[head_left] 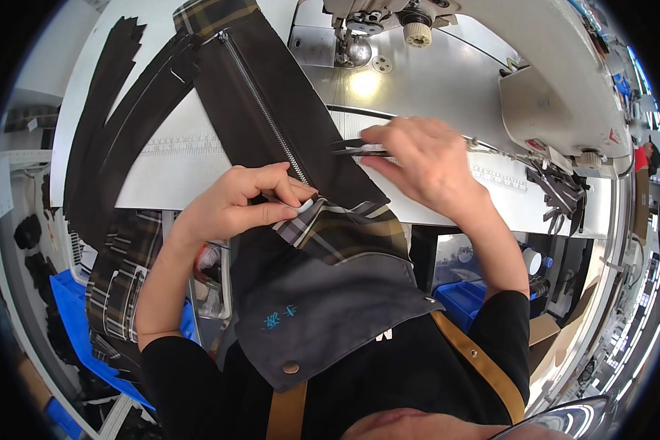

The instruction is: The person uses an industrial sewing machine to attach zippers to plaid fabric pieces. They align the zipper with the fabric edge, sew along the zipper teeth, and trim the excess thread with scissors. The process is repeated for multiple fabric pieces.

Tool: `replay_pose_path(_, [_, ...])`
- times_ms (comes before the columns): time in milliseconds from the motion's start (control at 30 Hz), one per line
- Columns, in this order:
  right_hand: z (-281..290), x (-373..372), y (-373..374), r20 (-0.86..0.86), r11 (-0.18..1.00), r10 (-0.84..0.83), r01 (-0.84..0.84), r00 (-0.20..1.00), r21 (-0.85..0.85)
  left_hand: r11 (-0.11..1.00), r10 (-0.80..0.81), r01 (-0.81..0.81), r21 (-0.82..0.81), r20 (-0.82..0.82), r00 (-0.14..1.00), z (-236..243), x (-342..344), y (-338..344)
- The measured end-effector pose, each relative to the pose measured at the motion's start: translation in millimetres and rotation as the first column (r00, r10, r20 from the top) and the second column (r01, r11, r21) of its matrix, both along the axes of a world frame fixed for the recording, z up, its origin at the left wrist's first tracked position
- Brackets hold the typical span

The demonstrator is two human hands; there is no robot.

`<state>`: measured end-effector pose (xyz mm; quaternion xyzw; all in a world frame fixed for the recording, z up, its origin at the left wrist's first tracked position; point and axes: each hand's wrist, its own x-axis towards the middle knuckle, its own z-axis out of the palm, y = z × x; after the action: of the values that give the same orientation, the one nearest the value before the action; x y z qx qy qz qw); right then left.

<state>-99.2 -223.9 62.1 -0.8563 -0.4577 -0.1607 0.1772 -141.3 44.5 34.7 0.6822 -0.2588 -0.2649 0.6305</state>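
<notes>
One silver metal zip [261, 99] slanted up-left on dark brown cloth [290, 81] over the white worktop [167, 180]; the left hand [236, 198], nearer, pinched brown plaid cloth [359, 233] at its lower end; the right hand [427, 165], rightward, gripped a black two-pronged tool [353, 143]

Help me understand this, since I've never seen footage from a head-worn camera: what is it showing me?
No robot here: these are a person's own bare hands. A wide fisheye camera on the head looks down, so straight edges bend near the rim. The left hand pinches brown, white and black plaid fabric near the lower end of a silver metal zipper. The zipper runs along a long, dark fabric panel lying on a flat white work table. The right hand holds a slim black pointed tool; its exact kind is unclear. Beyond stands a large white sewing machine.
</notes>
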Motion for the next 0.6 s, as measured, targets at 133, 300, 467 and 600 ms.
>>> replay_pose_path(133, [-13.8, 0.1, 4.0, -0.006, 0.998, 0.052, -0.052, 0.999, 0.047, 0.999, -0.015, 0.014, -0.033, -0.014, 1.000, 1.3, 1.4, -2.3])
replay_pose_path(300, [-20.7, 9.2, -15.7, -0.001, 0.975, -0.219, 0.219, 0.976, 0.036, 1.000, 0.003, -0.004, -0.028, -0.062, 0.998, 1.5, -0.5, -1.6])
replay_pose_path(467, [-29.9, 7.2, 1.1, -0.043, 0.981, -0.017, 0.025, 0.999, 0.190, 0.999, -0.028, 0.025, 0.046, 0.065, 0.997, 3.0, -1.3, -1.6])
replay_pose_path(600, [-30.0, -8.0, 0.5, -0.103, 0.905, 0.135, -0.081, 0.985, 0.418, 0.993, 0.000, -0.021, 0.115, 0.177, 0.984, 3.4, -9.3, -5.4])
